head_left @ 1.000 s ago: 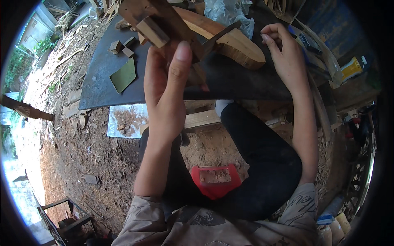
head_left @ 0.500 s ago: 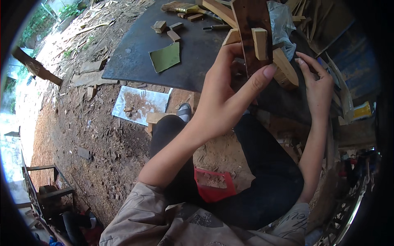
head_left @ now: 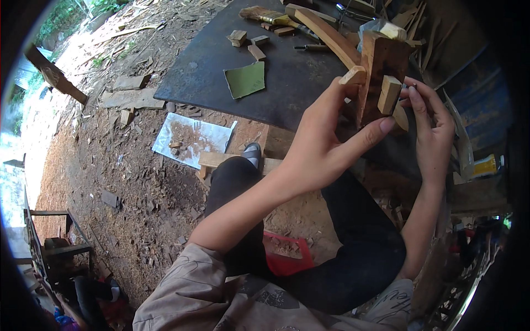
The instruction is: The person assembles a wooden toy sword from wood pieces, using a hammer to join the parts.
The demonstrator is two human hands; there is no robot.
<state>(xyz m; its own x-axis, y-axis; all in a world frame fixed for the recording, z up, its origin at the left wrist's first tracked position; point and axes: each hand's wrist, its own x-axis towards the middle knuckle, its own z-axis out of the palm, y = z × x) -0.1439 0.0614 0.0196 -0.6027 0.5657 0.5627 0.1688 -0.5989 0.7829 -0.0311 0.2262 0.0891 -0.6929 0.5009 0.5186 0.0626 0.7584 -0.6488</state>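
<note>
In my left hand (head_left: 326, 146) is an upright dark brown wooden block (head_left: 374, 77), with my thumb across its near side and the fingers behind. A short pale wood piece (head_left: 390, 95) stands out from its near right face. Another pale piece (head_left: 353, 75) shows on its left side by my fingertips, and a third (head_left: 393, 31) at its top. My right hand (head_left: 433, 129) is beside the block's right edge, thumb and forefinger bent together in a pinch. What they hold, if anything, is hidden. Below the block, a rounded pale wood end (head_left: 401, 117) partly shows.
The dark table (head_left: 204, 71) bears a brush (head_left: 270, 16), a green sandpaper-like sheet (head_left: 244, 80), small wood offcuts (head_left: 257, 52) and a curved wooden strip (head_left: 328, 36). A white sack (head_left: 193, 138) and wood chips lie on the ground. At lower left another person (head_left: 94, 303) is partly visible.
My left hand has moved right and slightly down with the wooden block, which now shows its top. My right hand has come up against the block's right side. The view has shifted a little.
</note>
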